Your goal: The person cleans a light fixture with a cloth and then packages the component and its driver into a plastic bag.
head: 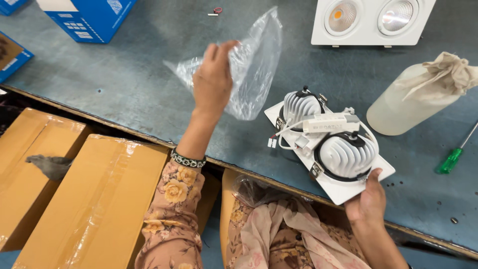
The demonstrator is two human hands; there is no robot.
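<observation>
**A lighting assembly and packing bench**

This is a small factory workbench. The worn grey-blue bench top (129, 84) is scuffed and edged with a metal strip. Just beyond the right hand (367, 199), a white square twin-lamp downlight fixture (332, 152) lies face down, heat sinks and wiring exposed; farther off sits a finished white twin downlight (371, 21). A green-handled screwdriver (452, 159) lies to that hand's right. Below the left hand (213, 79), tape-sealed brown cardboard cartons (94, 199) stand; blue printed product boxes (89, 17) wait beyond it.
</observation>
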